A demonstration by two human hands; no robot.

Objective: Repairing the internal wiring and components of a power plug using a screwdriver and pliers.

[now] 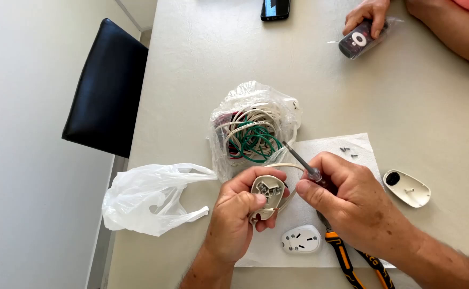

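- The left hand [237, 214] curls its fingers shut around an open beige plug body [266, 195], inner side facing up.
- The right hand [347, 200] pinches a screwdriver [298, 158], fingers closed on its handle.
- The screwdriver's shaft slants up and away from the right fingers, toward a bag of coiled wires [253, 134]; the plug body lies just left of those fingers, long axis roughly upright in view.

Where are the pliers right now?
The pliers lie at the table's near edge, under the right hand, just right of the white socket.
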